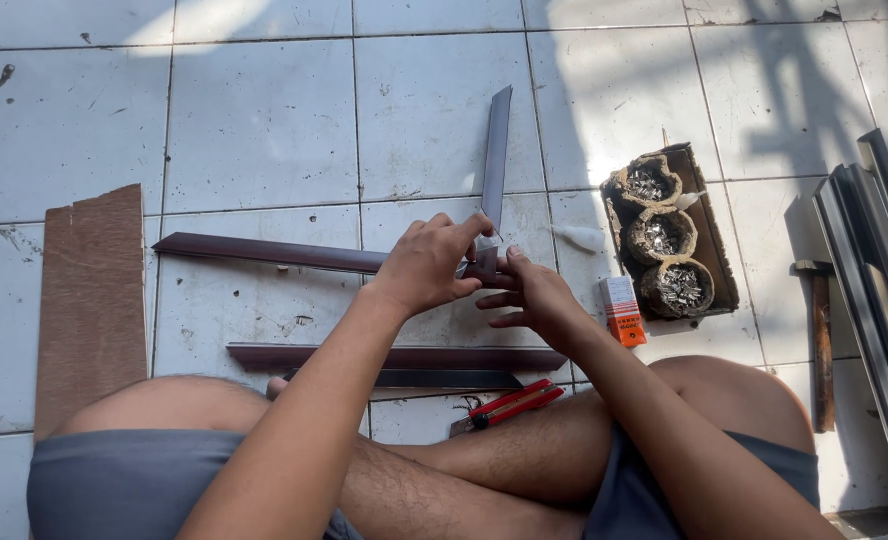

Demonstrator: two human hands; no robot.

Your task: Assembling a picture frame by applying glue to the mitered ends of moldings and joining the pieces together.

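Two dark brown moulding strips meet at a corner on the tiled floor. One lies flat to the left (264,251) and the other points away from me (497,150). My left hand (426,266) pinches the joint from the left, thumb and forefinger closed at the foot of the far-pointing strip. What small item sits under those fingertips is too small to tell. My right hand (530,296) holds the same corner from the right, its thumb on the joint and its fingers stretched under it. I sit cross-legged behind the joint.
Two more strips (394,357) lie by my legs, with a red-handled tool (509,403). A brown board (89,300) lies at left. At right are a tray (716,262) of small metal fasteners, an orange-and-white box (622,310), a hammer (820,330) and long dark profiles (876,285).
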